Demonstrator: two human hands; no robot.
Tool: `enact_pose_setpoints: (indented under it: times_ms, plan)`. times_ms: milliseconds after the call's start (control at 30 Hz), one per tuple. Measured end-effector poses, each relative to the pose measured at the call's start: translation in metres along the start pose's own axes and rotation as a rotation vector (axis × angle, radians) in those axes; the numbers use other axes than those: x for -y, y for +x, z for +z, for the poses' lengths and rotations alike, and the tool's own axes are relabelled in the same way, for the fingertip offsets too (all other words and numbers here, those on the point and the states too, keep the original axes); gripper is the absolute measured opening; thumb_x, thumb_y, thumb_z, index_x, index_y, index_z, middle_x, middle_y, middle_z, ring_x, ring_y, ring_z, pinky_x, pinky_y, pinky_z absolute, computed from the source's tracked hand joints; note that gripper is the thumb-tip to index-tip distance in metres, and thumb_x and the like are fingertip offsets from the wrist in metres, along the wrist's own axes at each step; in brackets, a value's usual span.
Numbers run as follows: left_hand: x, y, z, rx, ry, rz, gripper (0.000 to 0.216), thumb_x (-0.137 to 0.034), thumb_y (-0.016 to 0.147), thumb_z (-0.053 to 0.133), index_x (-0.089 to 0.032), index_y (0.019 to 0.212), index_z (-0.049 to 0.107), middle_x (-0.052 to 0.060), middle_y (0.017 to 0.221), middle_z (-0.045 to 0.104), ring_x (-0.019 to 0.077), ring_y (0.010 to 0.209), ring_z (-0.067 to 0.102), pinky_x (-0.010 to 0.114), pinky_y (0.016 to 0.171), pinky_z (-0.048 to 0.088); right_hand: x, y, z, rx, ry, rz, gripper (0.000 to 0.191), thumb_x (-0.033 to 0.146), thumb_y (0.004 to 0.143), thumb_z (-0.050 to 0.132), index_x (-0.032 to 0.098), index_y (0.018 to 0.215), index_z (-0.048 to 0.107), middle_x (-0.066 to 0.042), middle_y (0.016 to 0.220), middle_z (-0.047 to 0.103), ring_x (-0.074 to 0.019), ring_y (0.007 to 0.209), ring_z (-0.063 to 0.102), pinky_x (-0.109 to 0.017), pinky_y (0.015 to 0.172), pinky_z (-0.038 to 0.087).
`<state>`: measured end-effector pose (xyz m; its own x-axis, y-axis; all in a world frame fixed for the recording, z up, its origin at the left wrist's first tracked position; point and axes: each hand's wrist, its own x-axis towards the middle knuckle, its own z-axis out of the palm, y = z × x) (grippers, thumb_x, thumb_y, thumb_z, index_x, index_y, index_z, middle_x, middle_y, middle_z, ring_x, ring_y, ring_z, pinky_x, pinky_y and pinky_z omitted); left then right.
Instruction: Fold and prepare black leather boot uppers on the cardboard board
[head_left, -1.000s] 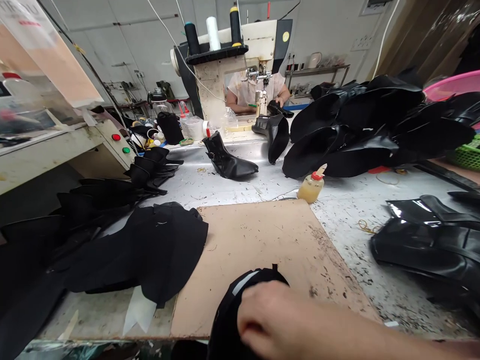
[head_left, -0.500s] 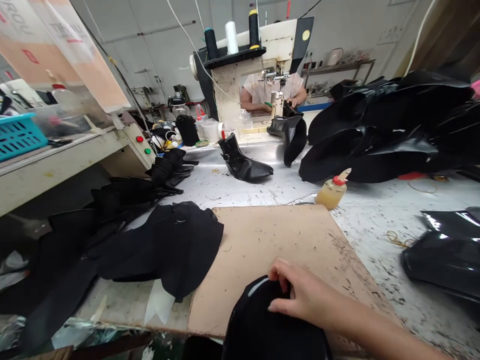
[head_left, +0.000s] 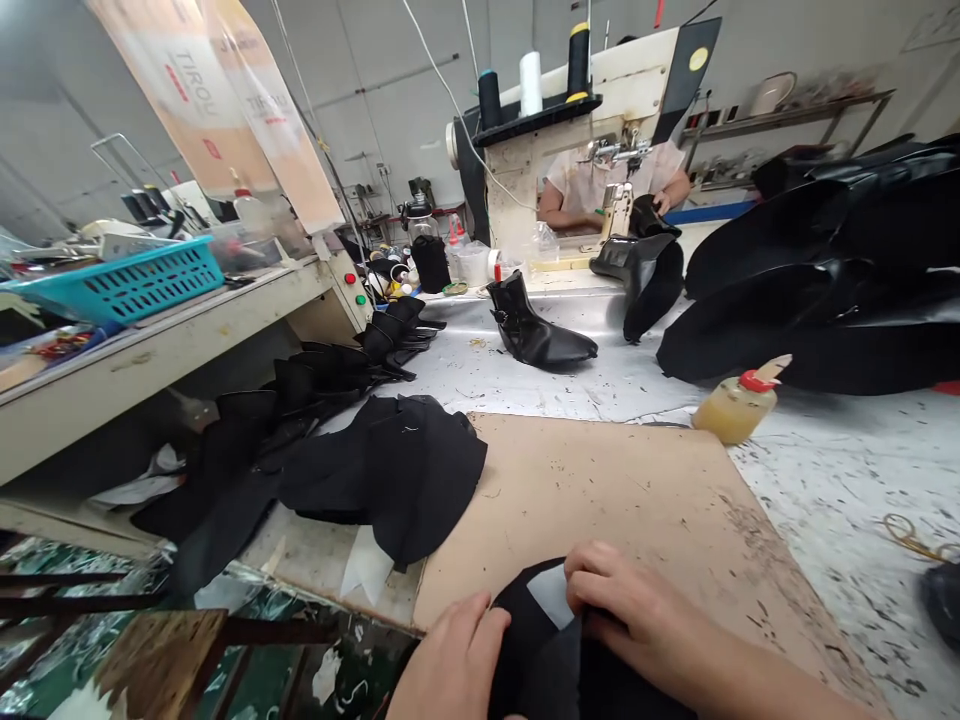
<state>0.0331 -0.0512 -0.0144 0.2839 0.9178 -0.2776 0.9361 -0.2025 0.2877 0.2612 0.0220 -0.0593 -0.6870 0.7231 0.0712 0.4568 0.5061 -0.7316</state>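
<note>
Fabric [head_left: 559, 665] is held at the bottom centre of the frame, between the left hand [head_left: 450, 665] and the right hand [head_left: 637, 615], which are set apart. Its top edge is pinched by the bent fingers of the right hand, beside a pale strip [head_left: 549, 596]; its left side is touched by the left hand, but whether that hand is closed on it cannot be told. Beyond, a tan board [head_left: 600, 490] is seen, its left edge overlapped by black pieces [head_left: 420, 470] and its upper right corner crowded by a bottle [head_left: 735, 410]. At upper centre a boot [head_left: 536, 330] is placed before a machine [head_left: 510, 185], by which a person [head_left: 570, 190] is partly hidden. The upper right is filled by a black heap [head_left: 810, 270]; at the left a blue basket [head_left: 157, 280] is seen. The fabric is black and curved along its top, with a dark grey fold near the middle; its lower part is cut off by the frame.
</note>
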Motion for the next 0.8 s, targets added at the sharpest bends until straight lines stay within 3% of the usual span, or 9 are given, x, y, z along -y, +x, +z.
enact_pose_setpoints:
  times_ms: [100,167,267,433,533,633,700,800]
  plan:
    - [-0.011,0.014,-0.005,0.093,-0.019,-0.120,0.032,-0.008,0.067,0.062,-0.022,0.097,0.061,0.005,0.109,0.064,0.0242,0.096,0.061,0.032,0.078,0.050,-0.005,-0.001,0.003,-0.031,0.005,-0.017,0.039,-0.012,0.065,0.041,0.022,0.077,0.056,0.000,0.091,0.058,-0.0156,0.085,0.057,-0.025,0.074,0.047]
    - [-0.010,0.017,-0.003,0.103,-0.018,-0.096,0.025,-0.009,0.065,0.064,-0.022,0.086,0.059,0.002,0.099,0.061,0.0217,0.088,0.059,0.029,0.070,0.047,-0.008,0.000,0.005,-0.044,-0.006,-0.020,0.039,-0.012,0.064,0.040,0.022,0.077,0.057,-0.001,0.089,0.059,-0.0163,0.085,0.057,-0.026,0.074,0.047]
    - [-0.007,0.020,0.000,0.121,-0.057,-0.038,0.029,-0.009,0.068,0.064,-0.025,0.091,0.063,0.001,0.098,0.061,0.0195,0.085,0.060,0.026,0.069,0.046,-0.009,0.005,0.005,-0.038,-0.019,-0.017,0.038,-0.010,0.063,0.041,0.021,0.076,0.057,-0.001,0.086,0.060,-0.0165,0.082,0.057,-0.026,0.072,0.045]
    - [-0.008,0.033,-0.008,0.135,-0.247,-0.075,0.041,0.000,0.075,0.054,-0.031,0.095,0.073,-0.004,0.093,0.071,0.0134,0.087,0.066,0.019,0.078,0.047,-0.005,0.013,0.000,0.031,-0.016,0.019,0.036,-0.009,0.061,0.043,0.021,0.073,0.058,0.001,0.081,0.058,-0.0152,0.079,0.057,-0.023,0.069,0.043]
    - [-0.012,0.048,-0.017,0.115,-0.072,-0.050,0.034,-0.005,0.081,0.051,-0.029,0.088,0.074,-0.003,0.085,0.072,0.0141,0.078,0.066,0.022,0.073,0.048,0.000,0.018,-0.002,0.077,-0.005,0.098,0.030,-0.005,0.064,0.048,0.021,0.075,0.058,0.001,0.084,0.059,-0.0154,0.079,0.058,-0.023,0.070,0.043]
    - [-0.016,0.057,-0.021,0.031,0.211,-0.015,0.029,-0.003,0.083,0.049,-0.020,0.084,0.072,0.006,0.090,0.067,0.0216,0.084,0.062,0.032,0.075,0.047,0.006,0.025,-0.001,0.092,-0.025,0.186,0.023,0.000,0.071,0.051,0.020,0.078,0.058,-0.001,0.088,0.060,-0.0168,0.081,0.059,-0.025,0.071,0.044]
    - [-0.016,0.055,-0.021,-0.034,0.307,0.060,0.024,-0.001,0.081,0.051,-0.017,0.081,0.069,0.009,0.092,0.065,0.0248,0.090,0.058,0.037,0.079,0.045,0.009,0.028,0.000,0.086,-0.043,0.215,0.020,0.002,0.074,0.052,0.020,0.079,0.058,-0.003,0.090,0.061,-0.0183,0.081,0.059,-0.027,0.071,0.044]
    - [-0.012,0.043,-0.020,-0.119,0.351,0.175,0.018,-0.006,0.083,0.058,-0.017,0.071,0.064,0.004,0.077,0.062,0.0210,0.077,0.057,0.035,0.073,0.045,0.011,0.031,0.002,0.083,-0.048,0.220,0.020,0.001,0.075,0.051,0.019,0.079,0.058,-0.004,0.091,0.061,-0.0189,0.082,0.060,-0.027,0.072,0.044]
